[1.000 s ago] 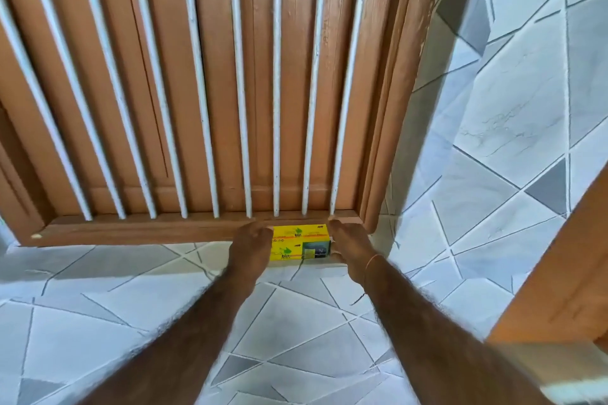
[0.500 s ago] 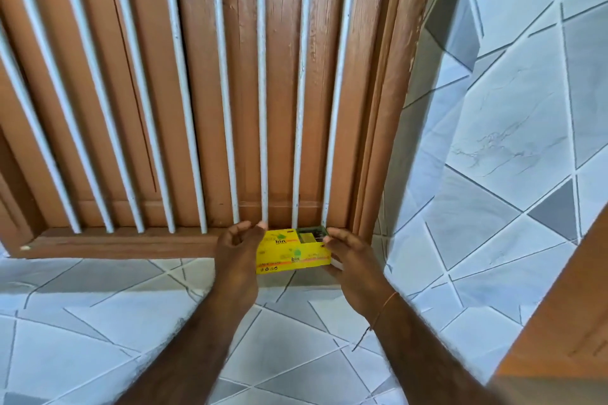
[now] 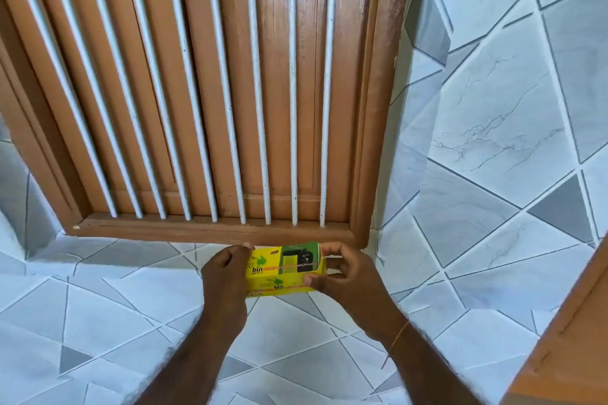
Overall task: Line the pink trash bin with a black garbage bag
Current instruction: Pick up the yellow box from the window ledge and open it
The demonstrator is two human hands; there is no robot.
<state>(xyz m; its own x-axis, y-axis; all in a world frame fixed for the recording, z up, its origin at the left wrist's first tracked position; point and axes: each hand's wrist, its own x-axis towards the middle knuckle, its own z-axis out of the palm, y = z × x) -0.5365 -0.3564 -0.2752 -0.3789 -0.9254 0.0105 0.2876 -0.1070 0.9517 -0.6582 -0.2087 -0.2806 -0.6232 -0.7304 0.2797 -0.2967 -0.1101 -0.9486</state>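
A small yellow and green box of bin bags (image 3: 284, 268) is held in the air just below the window sill, with both hands on it. My left hand (image 3: 227, 276) grips its left end. My right hand (image 3: 345, 276) holds its right end, thumb on the front and fingers curled over the top. The box shows the word "bin" and a picture of a black bag. Neither the pink trash bin nor a loose black bag is in view.
A brown wooden window (image 3: 204, 92) with shut shutters and several white vertical bars fills the wall ahead. Grey and white tiles (image 3: 493, 141) cover the wall around it. A brown wooden edge (image 3: 566, 339) rises at the lower right.
Both hands have lifted the box off the window sill and drawn it toward me, below the sill. The view has pulled back from the window.
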